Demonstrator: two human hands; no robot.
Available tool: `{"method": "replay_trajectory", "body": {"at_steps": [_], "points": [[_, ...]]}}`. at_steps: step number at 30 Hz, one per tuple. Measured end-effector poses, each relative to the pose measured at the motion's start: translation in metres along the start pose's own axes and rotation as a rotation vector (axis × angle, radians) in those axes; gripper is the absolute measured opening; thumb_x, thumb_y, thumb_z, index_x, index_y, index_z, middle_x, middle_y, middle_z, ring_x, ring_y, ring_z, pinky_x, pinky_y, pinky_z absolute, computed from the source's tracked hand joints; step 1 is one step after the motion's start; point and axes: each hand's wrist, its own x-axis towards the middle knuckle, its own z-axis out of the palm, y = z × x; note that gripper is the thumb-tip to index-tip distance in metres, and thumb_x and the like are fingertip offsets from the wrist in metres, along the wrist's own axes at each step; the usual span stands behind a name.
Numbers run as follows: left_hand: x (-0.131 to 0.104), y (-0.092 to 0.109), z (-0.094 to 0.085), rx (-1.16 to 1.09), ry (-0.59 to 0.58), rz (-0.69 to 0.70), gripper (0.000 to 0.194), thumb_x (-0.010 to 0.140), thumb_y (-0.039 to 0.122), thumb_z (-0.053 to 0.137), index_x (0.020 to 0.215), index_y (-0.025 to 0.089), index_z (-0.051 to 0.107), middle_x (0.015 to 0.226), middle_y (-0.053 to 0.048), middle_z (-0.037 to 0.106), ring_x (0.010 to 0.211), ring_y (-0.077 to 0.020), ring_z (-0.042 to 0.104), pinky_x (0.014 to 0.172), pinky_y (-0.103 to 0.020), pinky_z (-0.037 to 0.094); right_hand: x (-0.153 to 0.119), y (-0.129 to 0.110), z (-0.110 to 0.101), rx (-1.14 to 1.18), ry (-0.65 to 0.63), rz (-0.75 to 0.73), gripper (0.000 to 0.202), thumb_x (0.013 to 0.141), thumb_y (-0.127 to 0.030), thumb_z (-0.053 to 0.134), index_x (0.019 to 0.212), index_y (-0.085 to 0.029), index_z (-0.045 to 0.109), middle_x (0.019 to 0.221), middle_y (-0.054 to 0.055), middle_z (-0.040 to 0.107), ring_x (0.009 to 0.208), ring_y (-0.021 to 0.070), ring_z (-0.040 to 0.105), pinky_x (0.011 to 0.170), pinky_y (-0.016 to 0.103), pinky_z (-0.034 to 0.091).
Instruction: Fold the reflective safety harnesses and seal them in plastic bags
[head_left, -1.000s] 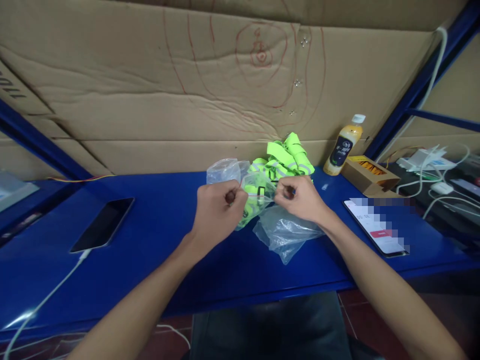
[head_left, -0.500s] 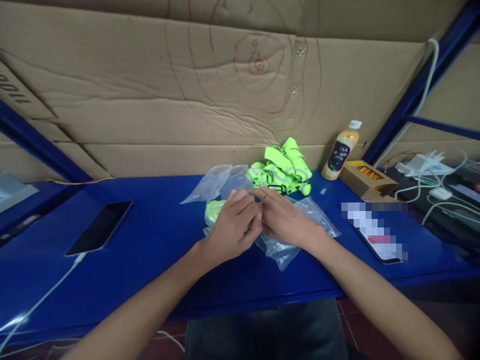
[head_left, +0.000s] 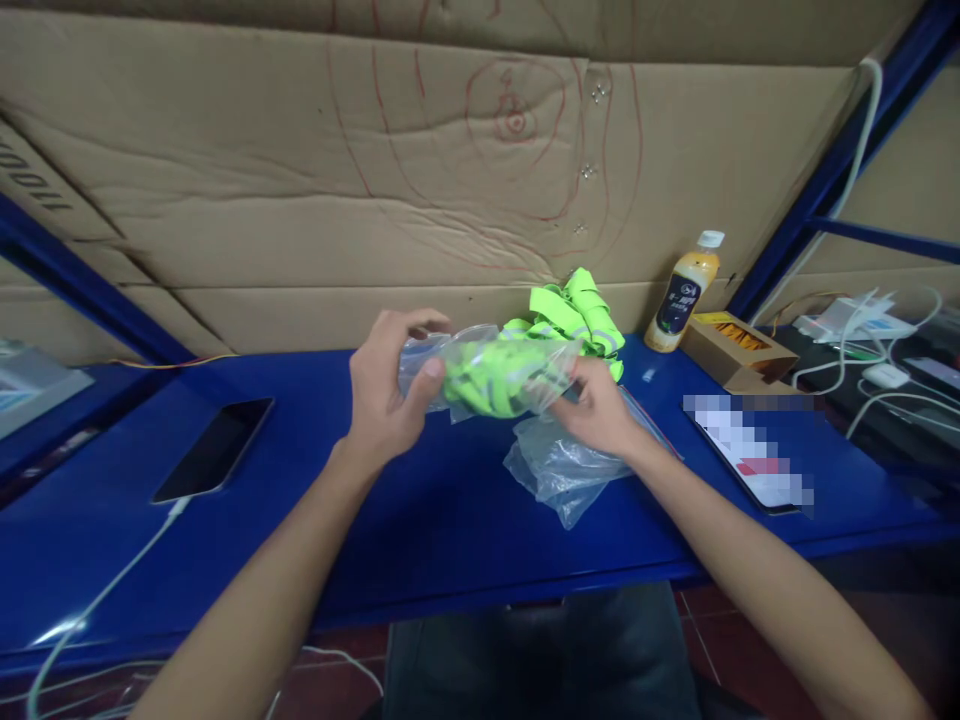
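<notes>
Now, beside the half-open, seemingly gripless left hand [head_left: 384, 385], the strap-filled bag [head_left: 495, 380] has been exposed, pinched by the right hand [head_left: 601, 408], apparently packed.

Bare forearms [head_left: 274, 565], slim, tapering toward narrow wrists [head_left: 357, 455].

Dim light leaves details soft, with glare lower left on the table [head_left: 427, 535].

Workshop-like corner: blue rack posts [head_left: 75, 283], blue worktop [head_left: 420, 540], cardboard backing [head_left: 225, 180], white cables [head_left: 876, 95].
</notes>
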Motion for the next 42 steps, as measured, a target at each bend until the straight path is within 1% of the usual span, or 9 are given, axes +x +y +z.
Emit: {"method": "replay_trajectory", "body": {"at_steps": [3,6,10,17,20,24,30,35,42], "points": [[0.004,-0.013,-0.003,-0.05,-0.175,-0.129,0.047,0.103,0.057,0.06,0.134,0.021,0.066,0.126,-0.013,0.073,0.111,-0.0274,0.07,0.096,-0.04,0.055,0.005,0.005,-0.013,0.232,0.086,0.175,0.023,0.09,-0.042,0.078,0.09,-0.02,0.072,0.095,0.005,0.077,0.094,0.0234,0.07,0.092,0.038,0.056],[0.002,-0.018,0.003,-0.124,-0.356,-0.201,0.047,0.107,0.058,0.054,0.131,0.02,0.067,0.121,-0.012,0.076,0.101,-0.0234,0.072,0.085,-0.033,0.056,0.005,0.009,-0.019,0.391,-0.029,0.262,0.036,0.083,-0.047,0.086,0.105,-0.021,0.074,0.11,0.007,0.078,0.104,0.0247,0.07,0.101,0.04,0.057],[-0.003,-0.013,0.011,-0.065,-0.323,-0.208,0.044,0.108,0.058,0.05,0.11,0.018,0.069,0.102,-0.009,0.077,0.083,-0.0194,0.067,0.075,-0.031,0.051,0.0,0.01,-0.019,0.495,-0.164,0.297,0.042,0.08,-0.045,0.09,0.11,-0.021,0.075,0.109,0.006,0.077,0.097,0.021,0.07,0.095,0.037,0.059],[-0.003,-0.007,0.012,0.081,-0.374,-0.102,0.028,0.105,0.043,0.053,0.111,0.02,0.069,0.107,-0.012,0.079,0.099,-0.026,0.073,0.089,-0.038,0.055,-0.001,0.006,-0.012,0.551,-0.204,0.329,0.04,0.073,-0.034,0.096,0.106,-0.022,0.078,0.104,0.003,0.078,0.096,0.0207,0.071,0.094,0.035,0.058],[-0.006,-0.01,0.015,0.116,-0.345,-0.085,0.024,0.102,0.042,0.056,0.099,0.021,0.067,0.102,-0.012,0.078,0.096,-0.0262,0.072,0.088,-0.039,0.055,-0.005,0.009,0.001,0.568,-0.118,0.421,0.037,0.072,-0.033,0.096,0.102,-0.02,0.079,0.097,0.001,0.078,0.09,0.0193,0.07,0.089,0.033,0.058],[-0.008,-0.009,0.015,0.168,-0.263,-0.12,0.034,0.102,0.044,0.055,0.076,0.023,0.055,0.072,-0.005,0.066,0.071,-0.0216,0.062,0.072,-0.035,0.05,-0.006,0.009,0.01,0.705,-0.039,0.442,0.044,0.071,-0.029,0.096,0.111,-0.022,0.079,0.099,0.002,0.08,0.092,0.0207,0.073,0.089,0.034,0.061],[-0.005,-0.002,0.007,0.148,-0.088,-0.054,0.043,0.107,0.041,0.049,0.068,0.022,0.048,0.059,0.0,0.049,0.06,-0.0172,0.05,0.067,-0.033,0.041,-0.002,0.004,-0.005,0.813,-0.02,0.492,0.039,0.062,-0.026,0.1,0.095,-0.02,0.081,0.093,0.003,0.08,0.084,0.0192,0.074,0.09,0.035,0.062],[-0.003,-0.017,0.003,0.236,0.024,-0.196,0.052,0.109,0.046,0.046,0.064,0.023,0.034,0.056,0.003,0.035,0.054,-0.0142,0.034,0.06,-0.033,0.029,0.0,0.014,-0.021,0.822,0.051,0.606,0.032,0.056,-0.028,0.102,0.075,-0.017,0.078,0.075,0.0,0.075,0.068,0.0131,0.067,0.071,0.027,0.059],[-0.005,-0.031,0.005,0.206,0.045,-0.268,0.045,0.106,0.038,0.052,0.066,0.022,0.041,0.058,0.003,0.04,0.056,-0.014,0.037,0.061,-0.033,0.028,0.004,0.02,-0.025,0.808,0.05,0.732,0.037,0.052,-0.025,0.104,0.075,-0.015,0.077,0.075,0.002,0.076,0.068,0.0138,0.07,0.067,0.026,0.064]]}}
